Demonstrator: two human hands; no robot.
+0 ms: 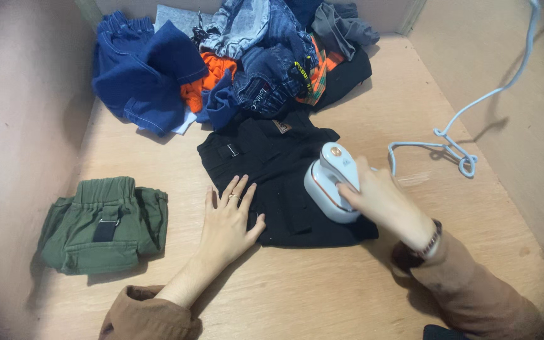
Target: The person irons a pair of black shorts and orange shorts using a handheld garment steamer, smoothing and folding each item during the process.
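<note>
My right hand [382, 201] is wrapped around the small white handheld steam iron [332, 182] on the flat black fabric garment [272, 170], while my left hand [228, 220], fingers spread, presses the garment's edge left of that grip.

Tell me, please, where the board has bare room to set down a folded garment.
Bare wood lies between the green shorts and the left hand, and right of the iron near the cord. The clothes pile crowds the back.
</note>
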